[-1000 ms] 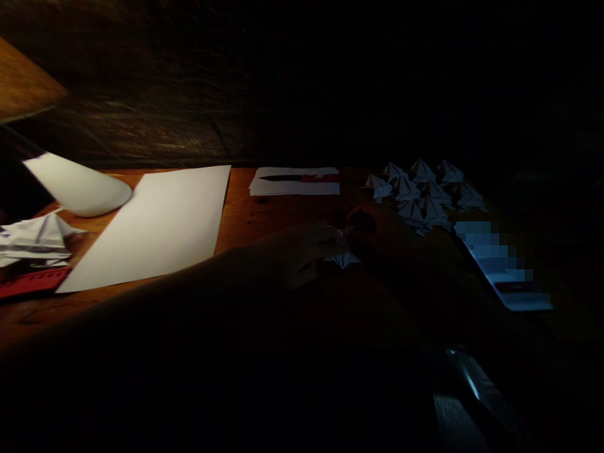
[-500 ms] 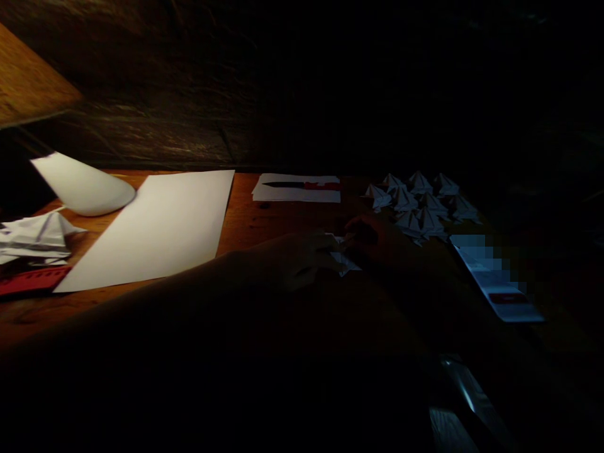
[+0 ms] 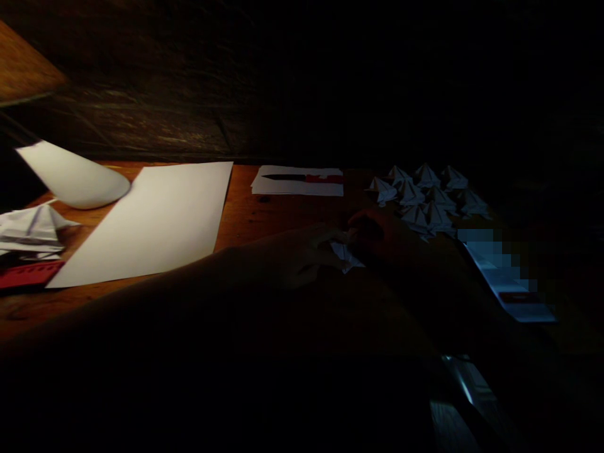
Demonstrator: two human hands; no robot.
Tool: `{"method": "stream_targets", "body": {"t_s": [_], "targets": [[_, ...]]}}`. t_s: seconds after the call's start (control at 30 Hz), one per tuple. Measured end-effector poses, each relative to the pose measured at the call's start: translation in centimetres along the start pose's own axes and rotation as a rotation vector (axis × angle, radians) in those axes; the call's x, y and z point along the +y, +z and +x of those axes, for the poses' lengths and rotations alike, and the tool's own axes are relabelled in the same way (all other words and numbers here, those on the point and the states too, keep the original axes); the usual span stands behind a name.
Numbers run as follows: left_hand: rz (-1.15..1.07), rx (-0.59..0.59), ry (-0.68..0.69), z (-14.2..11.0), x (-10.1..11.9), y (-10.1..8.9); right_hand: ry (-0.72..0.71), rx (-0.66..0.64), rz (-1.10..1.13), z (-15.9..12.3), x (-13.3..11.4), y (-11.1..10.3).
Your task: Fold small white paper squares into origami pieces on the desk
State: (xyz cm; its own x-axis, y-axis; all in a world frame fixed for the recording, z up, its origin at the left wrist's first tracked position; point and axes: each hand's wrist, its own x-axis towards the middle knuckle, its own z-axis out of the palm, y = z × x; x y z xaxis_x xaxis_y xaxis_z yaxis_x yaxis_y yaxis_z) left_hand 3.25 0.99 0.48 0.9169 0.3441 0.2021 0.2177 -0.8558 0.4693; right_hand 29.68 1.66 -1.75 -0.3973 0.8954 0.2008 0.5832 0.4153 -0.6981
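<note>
In deep shadow at the middle of the table, a small folded paper piece [image 3: 347, 257] lies between my hands. My left hand [image 3: 306, 257] comes in from the left, its fingers closed on the paper's left edge. Curled over the upper right of the same paper is my right hand [image 3: 377, 234], thumb and fingers pinched together. Finer detail of the fingertips is lost in the dark. Beyond my right hand stand several folded paper figures [image 3: 409, 192], pointed on top and grouped closely.
A knife [image 3: 302, 178] with a red handle rests on stacked paper [image 3: 283, 190] at the back. A large white sheet [image 3: 174, 220], a lamp base [image 3: 80, 179], a bigger folded paper [image 3: 33, 229] and a red object [image 3: 31, 274] are left. A lit phone [image 3: 514, 283] lies right.
The view has shifted slightly, so the table items sit a little higher and spread outward. Both hands stay at the folded paper, with the fingers moved slightly around its upper edge.
</note>
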Motion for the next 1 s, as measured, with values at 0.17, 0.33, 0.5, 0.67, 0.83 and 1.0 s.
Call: {"method": "stream_targets", "body": {"t_s": [0.17, 0.33, 0.5, 0.67, 0.83, 1.0], "targets": [[0.024, 0.01, 0.032, -0.02, 0.02, -0.01, 0.001, -0.024, -0.003, -0.2, -0.06, 0.01], [-0.006, 0.024, 0.015, 0.04, 0.31, -0.1, -0.007, -0.015, -0.036, -0.2, -0.09, 0.1], [0.008, -0.014, -0.03, -0.09, 0.54, -0.27, -0.033, -0.014, -0.073, -0.26, -0.21, 0.02], [0.045, -0.008, -0.012, -0.41, 0.25, -0.18, -0.007, 0.001, -0.035, -0.17, -0.33, 0.08], [0.161, -0.05, -0.008, -0.43, 0.1, -0.07, 0.025, 0.034, -0.024, 0.11, -0.41, 0.38], [0.298, -0.091, -0.014, -0.24, 0.65, -0.27, 0.069, 0.059, 0.011, 0.28, -0.67, 0.55]]}}
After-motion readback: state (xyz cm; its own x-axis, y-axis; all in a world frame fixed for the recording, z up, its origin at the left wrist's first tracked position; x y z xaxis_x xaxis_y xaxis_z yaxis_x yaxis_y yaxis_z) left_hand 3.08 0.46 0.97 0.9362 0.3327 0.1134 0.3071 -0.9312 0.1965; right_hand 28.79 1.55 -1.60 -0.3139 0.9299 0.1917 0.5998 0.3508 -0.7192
